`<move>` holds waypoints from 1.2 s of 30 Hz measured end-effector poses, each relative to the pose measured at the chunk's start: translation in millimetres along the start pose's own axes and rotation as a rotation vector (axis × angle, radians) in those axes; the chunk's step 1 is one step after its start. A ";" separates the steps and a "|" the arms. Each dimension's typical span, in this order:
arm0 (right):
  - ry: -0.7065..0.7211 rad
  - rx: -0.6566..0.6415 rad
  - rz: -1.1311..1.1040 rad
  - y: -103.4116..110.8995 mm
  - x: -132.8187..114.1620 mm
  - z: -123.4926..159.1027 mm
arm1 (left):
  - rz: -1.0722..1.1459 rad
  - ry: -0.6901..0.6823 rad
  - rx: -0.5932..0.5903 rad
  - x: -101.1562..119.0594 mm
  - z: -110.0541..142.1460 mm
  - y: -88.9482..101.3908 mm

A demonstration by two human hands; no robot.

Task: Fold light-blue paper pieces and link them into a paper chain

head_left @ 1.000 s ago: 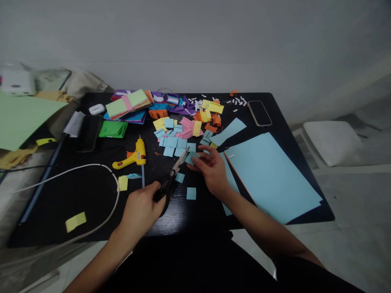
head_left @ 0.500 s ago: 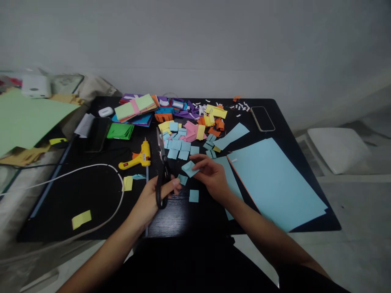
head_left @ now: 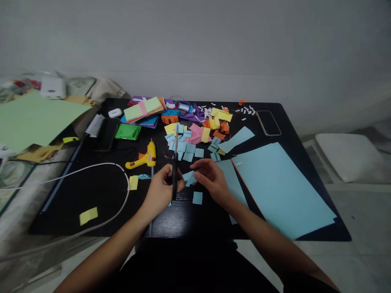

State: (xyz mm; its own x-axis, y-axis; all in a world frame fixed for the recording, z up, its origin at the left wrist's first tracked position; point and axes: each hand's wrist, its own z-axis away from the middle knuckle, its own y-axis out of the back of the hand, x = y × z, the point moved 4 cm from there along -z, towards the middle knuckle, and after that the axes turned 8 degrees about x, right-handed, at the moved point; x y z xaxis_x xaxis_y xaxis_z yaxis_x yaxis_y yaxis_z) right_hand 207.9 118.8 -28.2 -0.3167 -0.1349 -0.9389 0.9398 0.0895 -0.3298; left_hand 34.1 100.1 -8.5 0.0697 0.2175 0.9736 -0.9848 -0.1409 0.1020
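Observation:
My left hand [head_left: 161, 190] is closed round the black handles of a pair of scissors [head_left: 175, 162], whose blades point up and away from me. Just to its right, my right hand [head_left: 210, 179] pinches a small light-blue paper piece [head_left: 189, 178] between the two hands, above the black table [head_left: 91, 195]. One loose blue square [head_left: 197, 197] lies on the table right under the hands. Several more blue squares [head_left: 183, 146] lie just beyond the scissor tips.
A large light-blue sheet [head_left: 281, 187] covers the table's right side. A yellow glue gun [head_left: 143, 159], a white cable [head_left: 100, 167] and yellow scraps [head_left: 88, 215] lie left. Coloured paper stacks [head_left: 143, 110] and a phone [head_left: 269, 123] sit at the back. A green sheet [head_left: 33, 118] lies far left.
My left hand lifted the scissors from lying slanted on the table to blades upright and moved right. My right hand raised a blue piece from the table toward the scissors.

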 end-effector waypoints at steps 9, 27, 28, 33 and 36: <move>-0.173 0.095 -0.079 7.0 12.0 -11.4 | -0.524 -0.178 -0.041 3.8 3.7 15.5; -0.174 0.220 -0.244 13.2 9.9 -14.6 | -1.207 -0.298 -0.016 -10.9 49.0 27.8; -0.173 0.221 -0.244 13.0 9.7 -14.3 | -1.215 -0.300 -0.018 -10.4 48.7 27.6; -0.179 0.234 -0.259 12.0 7.8 -14.2 | -1.225 -0.303 -0.019 -8.0 48.5 27.9; -0.186 0.233 -0.266 10.9 6.4 -14.4 | -1.221 -0.313 -0.012 -6.7 49.7 27.8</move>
State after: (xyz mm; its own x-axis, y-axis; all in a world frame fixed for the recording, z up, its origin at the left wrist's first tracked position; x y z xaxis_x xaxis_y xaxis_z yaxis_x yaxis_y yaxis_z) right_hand 214.3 133.1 -39.3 -0.5441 -0.3017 -0.7829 0.8390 -0.1958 -0.5076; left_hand 14.2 46.7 -2.0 0.9668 -0.0382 0.2526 -0.2528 -0.0009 0.9675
